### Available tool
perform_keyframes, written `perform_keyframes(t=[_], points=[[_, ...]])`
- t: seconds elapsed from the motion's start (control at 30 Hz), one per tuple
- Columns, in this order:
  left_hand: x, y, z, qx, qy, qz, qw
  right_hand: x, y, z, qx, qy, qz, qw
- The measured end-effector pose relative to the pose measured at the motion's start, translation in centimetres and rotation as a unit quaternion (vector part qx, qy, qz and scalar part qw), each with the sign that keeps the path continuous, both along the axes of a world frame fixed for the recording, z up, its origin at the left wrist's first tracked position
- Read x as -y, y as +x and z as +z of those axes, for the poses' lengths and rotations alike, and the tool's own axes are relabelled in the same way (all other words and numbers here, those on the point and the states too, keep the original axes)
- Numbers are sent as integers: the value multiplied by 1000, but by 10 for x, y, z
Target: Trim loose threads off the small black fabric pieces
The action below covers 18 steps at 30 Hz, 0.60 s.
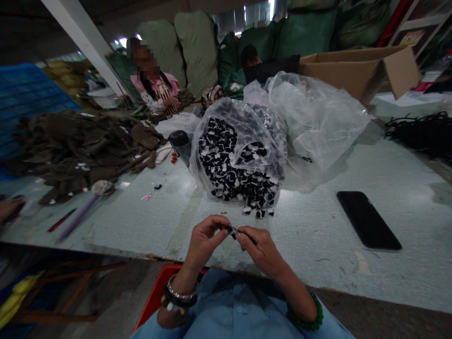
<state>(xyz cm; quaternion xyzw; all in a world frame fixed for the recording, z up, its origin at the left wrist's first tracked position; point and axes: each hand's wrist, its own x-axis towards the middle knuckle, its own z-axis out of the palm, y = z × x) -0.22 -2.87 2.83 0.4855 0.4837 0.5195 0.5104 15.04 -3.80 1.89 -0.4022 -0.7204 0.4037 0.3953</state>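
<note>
Close to the table's front edge, my left hand (209, 237) and my right hand (260, 247) meet fingertip to fingertip. Between them they pinch a small black-and-white piece (232, 231), too small to name more exactly. Both thumbs and forefingers are closed on it. Just beyond lies a clear plastic bag (243, 141) on its side, its mouth towards me, full of similar black-and-white pieces (226, 174). A few loose pieces (260, 214) have spilled in front of the bag's mouth.
A black phone (368, 220) lies at right. Brown fabric items (88, 146) are heaped at left, near a purple-handled tool (79, 216). Behind are a dark bottle (181, 145), an open cardboard box (339, 70) and a seated person (155, 84). Beneath the table edge stands a red bin (155, 287).
</note>
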Motion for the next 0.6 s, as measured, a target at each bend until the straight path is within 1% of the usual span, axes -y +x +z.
perform_keyframes(t=[0.2,0.27,0.3,0.33,0.4,0.43,0.47,0.5,0.53,0.6], points=[[1,-1,-2,-12,6,-7,1000,0,-2,-4,-30,-11,-9,999],[1,-2,-5,-14,10,-13,1000,0,-3,-6,-63,-38,-4,997],[0,-2,-6,-13,10,-14,1000,0,-3,-6,-95,-71,2,993],[0,-3,-8,-11,9,-11,1000,-1,-3,-7,-139,-116,8,983],[-2,-5,-11,-12,3,0,1000,-2,0,-9,-244,-209,15,947],[-2,-7,-12,-19,1,8,1000,-4,3,-11,-288,-240,11,927],[-3,-10,-13,-31,0,15,999,-6,6,-14,-316,-255,1,914],[-4,-13,-14,-47,-1,20,999,-8,9,-17,-321,-251,-15,913],[-5,-16,-15,-63,-2,23,998,-11,12,-21,-303,-232,-35,924],[-6,-23,-17,-85,2,32,996,-16,17,-29,-200,-169,-69,963]])
